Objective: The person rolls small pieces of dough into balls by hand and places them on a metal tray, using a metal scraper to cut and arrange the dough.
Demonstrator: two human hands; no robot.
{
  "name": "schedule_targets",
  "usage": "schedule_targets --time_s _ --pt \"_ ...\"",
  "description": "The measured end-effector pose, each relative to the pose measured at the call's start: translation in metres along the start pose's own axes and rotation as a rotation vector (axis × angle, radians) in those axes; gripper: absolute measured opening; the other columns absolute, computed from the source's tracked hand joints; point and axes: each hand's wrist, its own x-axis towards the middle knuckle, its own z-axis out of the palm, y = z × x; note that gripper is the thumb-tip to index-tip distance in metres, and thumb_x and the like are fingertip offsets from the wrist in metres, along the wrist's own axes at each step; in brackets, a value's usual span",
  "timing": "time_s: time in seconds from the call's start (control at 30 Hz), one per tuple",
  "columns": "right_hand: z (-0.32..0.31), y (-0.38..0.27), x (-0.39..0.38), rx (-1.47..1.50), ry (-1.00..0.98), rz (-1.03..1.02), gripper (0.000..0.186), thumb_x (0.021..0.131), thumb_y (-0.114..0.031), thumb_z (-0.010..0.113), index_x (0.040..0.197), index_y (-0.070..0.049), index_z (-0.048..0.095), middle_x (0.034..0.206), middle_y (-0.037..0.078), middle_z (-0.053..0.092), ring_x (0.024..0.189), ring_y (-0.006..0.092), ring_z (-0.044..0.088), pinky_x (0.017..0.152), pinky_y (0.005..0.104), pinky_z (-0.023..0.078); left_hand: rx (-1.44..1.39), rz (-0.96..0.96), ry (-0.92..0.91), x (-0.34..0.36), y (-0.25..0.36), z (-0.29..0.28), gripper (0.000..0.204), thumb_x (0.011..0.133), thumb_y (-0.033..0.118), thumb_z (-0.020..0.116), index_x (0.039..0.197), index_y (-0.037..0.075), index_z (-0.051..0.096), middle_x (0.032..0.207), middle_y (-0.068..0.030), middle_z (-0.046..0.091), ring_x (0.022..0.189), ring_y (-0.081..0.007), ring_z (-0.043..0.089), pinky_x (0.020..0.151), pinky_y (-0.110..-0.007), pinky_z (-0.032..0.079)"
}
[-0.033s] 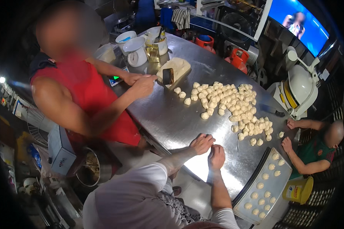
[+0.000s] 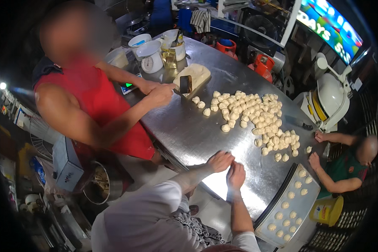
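The bare left hand (image 2: 221,161) and right hand (image 2: 237,175) meet, fingers curled, any hold indiscernible, at the shiny grey steel table's (image 2: 176,126) near side, while pale, round dough balls (image 2: 260,119), farther right, should be light, soft, dentable, best cupped around their sides.

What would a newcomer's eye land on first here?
Probably the heap of pale, round dough balls right of centre on the shiny steel table. Next, likely the person in bright red at the left and the colourful lit screen at upper right. Lower centre, the wearer's left hand and right hand come close together; anything between them is hidden.
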Motion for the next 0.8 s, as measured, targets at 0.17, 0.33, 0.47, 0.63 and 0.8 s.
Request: schedule_targets --time_s 0.17,0.33,0.47,0.63,0.8 --pt "-0.068 0.064 -0.075 0.040 -0.301 -0.141 0.039 0.086 0.004 0.061 0.120 -0.010 0.076 0.104 0.017 0.066 0.099 0.0387 0.063 0.088 0.0499 0.049 -0.453 0.003 0.054 -0.049 -0.024 -0.009 0.021 0.099 0.011 0.058 0.116 0.011 0.071 0.107 -0.0053 0.068 0.111 -0.0239 0.065 0.098 -0.043 0.047" --pt "-0.021 0.041 0.007 -0.091 -0.163 -0.196 0.036 0.089 0.002 0.064 0.122 -0.010 0.074 0.116 0.014 0.067 0.105 0.0387 0.063 0.092 0.0509 0.048 -0.293 -0.078 0.171 0.018 -0.026 -0.009 0.022 0.098 0.010 0.060 0.118 0.009 0.069 0.118 -0.0098 0.066 0.114 -0.0253 0.064 0.103 -0.043 0.047" --pt "-0.035 0.034 -0.054 0.056 -0.101 -0.036 0.033 0.090 0.005 0.063 0.118 -0.006 0.075 0.111 0.020 0.066 0.103 0.0390 0.063 0.087 0.0498 0.050 -0.347 -0.043 -0.186 -0.040 -0.016 -0.001 0.025 0.096 0.009 0.061 0.120 0.008 0.068 0.128 -0.0114 0.062 0.123 -0.0254 0.059 0.106 -0.042 0.045" --pt "-0.074 0.063 -0.048 -0.148 -0.242 -0.219 0.033 0.090 0.003 0.066 0.120 -0.008 0.075 0.111 0.016 0.064 0.104 0.0350 0.063 0.088 0.0484 0.049 -0.373 -0.017 0.030 -0.031 -0.043 -0.008 0.023 0.094 0.008 0.062 0.116 0.008 0.068 0.117 -0.0102 0.065 0.121 -0.0255 0.060 0.103 -0.042 0.047" --pt "-0.020 0.035 -0.019 -0.049 -0.039 -0.039 0.029 0.092 0.004 0.066 0.119 -0.006 0.073 0.107 0.019 0.067 0.098 0.0399 0.063 0.088 0.0492 0.051 -0.303 -0.027 -0.156 0.014 -0.015 -0.025 0.029 0.092 0.003 0.060 0.119 0.007 0.067 0.119 -0.0098 0.066 0.124 -0.0262 0.060 0.101 -0.044 0.047"
